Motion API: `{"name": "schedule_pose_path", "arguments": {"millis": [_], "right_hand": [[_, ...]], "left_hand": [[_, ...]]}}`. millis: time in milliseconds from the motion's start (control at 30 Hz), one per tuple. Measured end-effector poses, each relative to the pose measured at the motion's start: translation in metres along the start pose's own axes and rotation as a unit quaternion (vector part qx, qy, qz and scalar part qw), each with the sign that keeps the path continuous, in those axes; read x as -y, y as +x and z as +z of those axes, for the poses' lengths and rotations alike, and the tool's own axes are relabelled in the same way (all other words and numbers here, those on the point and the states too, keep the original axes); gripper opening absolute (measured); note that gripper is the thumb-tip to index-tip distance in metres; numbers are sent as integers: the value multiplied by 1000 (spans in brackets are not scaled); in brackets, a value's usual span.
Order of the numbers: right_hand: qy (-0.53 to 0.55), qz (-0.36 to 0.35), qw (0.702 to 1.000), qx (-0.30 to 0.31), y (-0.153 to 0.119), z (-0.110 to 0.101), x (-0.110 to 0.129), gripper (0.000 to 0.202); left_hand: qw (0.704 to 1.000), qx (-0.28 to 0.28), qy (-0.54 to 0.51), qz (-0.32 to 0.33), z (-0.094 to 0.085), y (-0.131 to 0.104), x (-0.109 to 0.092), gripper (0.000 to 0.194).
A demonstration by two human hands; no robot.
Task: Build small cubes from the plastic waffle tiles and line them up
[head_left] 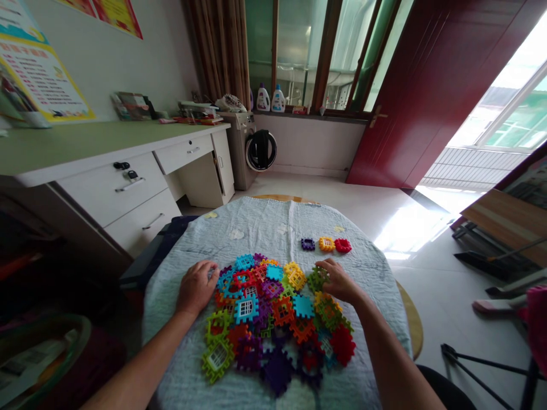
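A heap of colourful plastic building pieces (273, 304) lies on a round table with a pale blue cloth (265, 228). My left hand (197, 286) rests at the heap's left edge, fingers slightly curled beside the blue pieces and holding nothing I can see. At the upper right of the heap, my right hand (338, 279) has its fingertips on a green piece (317, 279). Behind that hand, a dark purple piece (307, 244), a yellow piece (327, 244) and a red piece (343, 245) lie in a row; the yellow and red ones are close together.
A desk with drawers (115, 193) stands at the left, with a washing machine (243, 151) beyond it. A red door (410, 91) is at the back right. Black tripod legs (465, 360) stand on the floor at the right.
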State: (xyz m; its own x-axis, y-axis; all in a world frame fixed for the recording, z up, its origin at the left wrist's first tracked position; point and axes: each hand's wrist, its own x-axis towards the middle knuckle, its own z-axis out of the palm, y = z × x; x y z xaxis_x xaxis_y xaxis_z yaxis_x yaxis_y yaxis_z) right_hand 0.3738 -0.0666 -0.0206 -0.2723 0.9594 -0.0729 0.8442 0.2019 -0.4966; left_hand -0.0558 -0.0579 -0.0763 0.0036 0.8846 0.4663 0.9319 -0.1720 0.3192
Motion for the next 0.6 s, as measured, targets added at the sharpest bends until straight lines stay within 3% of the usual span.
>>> {"name": "schedule_pose_path", "arguments": {"millis": [100, 333, 600], "right_hand": [[14, -24, 999, -24, -2, -2, 0, 64], [-23, -22, 997, 65, -8, -2, 17, 70], [-59, -27, 994, 83, -9, -3, 21, 66]], "left_hand": [[1000, -4, -1, 0, -1, 0, -2, 30], [1000, -2, -6, -4, -2, 1, -4, 30], [1000, 1, -3, -4, -1, 1, -2, 29]]}}
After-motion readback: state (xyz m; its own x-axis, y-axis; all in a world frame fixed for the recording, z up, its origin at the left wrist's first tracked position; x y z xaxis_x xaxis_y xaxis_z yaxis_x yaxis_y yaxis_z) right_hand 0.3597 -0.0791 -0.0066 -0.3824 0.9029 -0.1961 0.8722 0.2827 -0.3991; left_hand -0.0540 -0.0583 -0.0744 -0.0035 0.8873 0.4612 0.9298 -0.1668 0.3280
